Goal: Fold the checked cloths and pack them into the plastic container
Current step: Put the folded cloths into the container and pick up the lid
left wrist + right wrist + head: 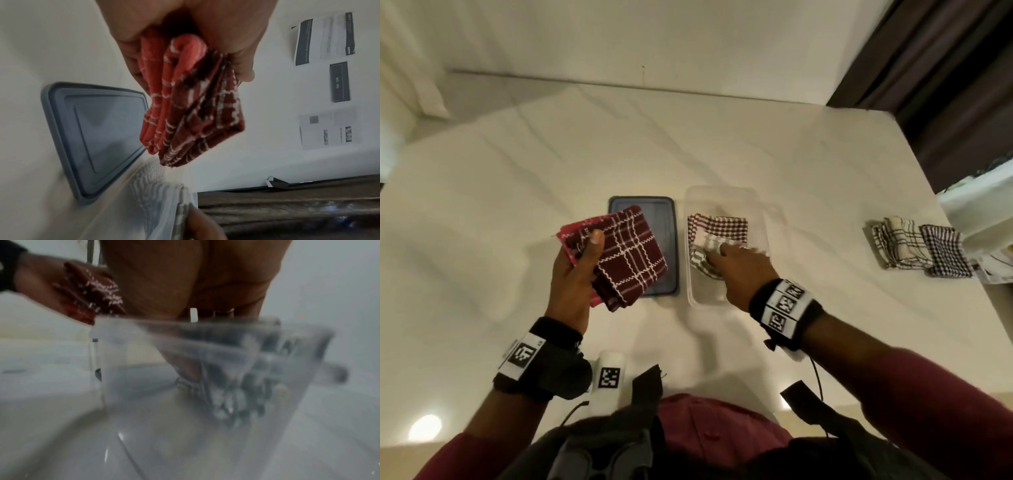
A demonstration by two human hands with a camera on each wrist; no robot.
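Above the grey lid point(669, 240), the left hand point(571, 274) is gripping two folded checked cloths, a dark maroon cloth point(631, 253) over a pink-red cloth point(566, 234); only the left wrist view is showing their stacked fold edges pinched between thumb and fingers; to the right, the right hand point(743, 270) is reaching into the clear plastic container point(722, 192), fingers extended and pressing on the brown checked cloths point(719, 226) inside; further right on the counter point(791, 154), two folded cloths point(917, 246) are lying well apart from both hands.

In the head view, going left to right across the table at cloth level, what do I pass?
Left hand gripping folded maroon cloths → grey lid → clear container with right hand inside → folded checked cloths.
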